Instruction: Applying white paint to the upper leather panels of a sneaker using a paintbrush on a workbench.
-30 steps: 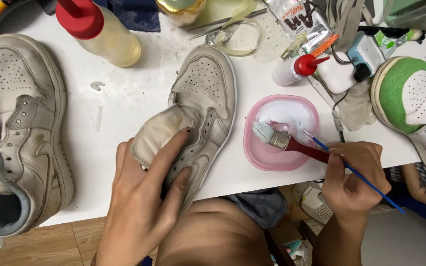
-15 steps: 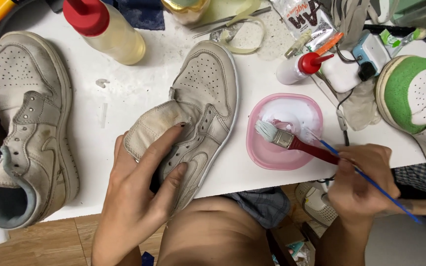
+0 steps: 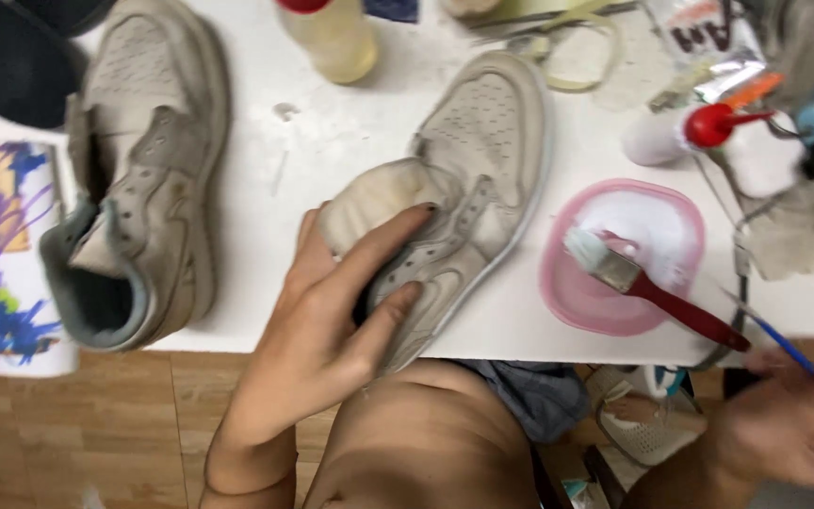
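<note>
The left hand (image 3: 332, 320) lay clamped over the heel end of a worn off-white leather sneaker (image 3: 463, 179), fingers spread across its collar and pale tongue, pinning it flat on the white table (image 3: 266, 188). That shoe sat near the table's front edge, toe pointing away from the person, between a matching grey-white sneaker with a blue-grey lining (image 3: 138, 188) to the left and a shallow pink plastic dish of white liquid (image 3: 624, 254) to the right. A flat paintbrush with a dark red handle (image 3: 652, 292) rested in the dish, its bristles lying in the liquid and its handle reaching out over the rim. The right hand (image 3: 789, 419), blurred at the lower right below the table edge, was closed around a thin blue-handled brush (image 3: 779, 344). Behind the dish lay a small white squeeze bottle with a red nozzle (image 3: 690, 132), and a yellowish bottle (image 3: 336, 38) stood at the back. A sheet with purple and blue paint strokes (image 3: 2, 254) lay at the far left
</note>
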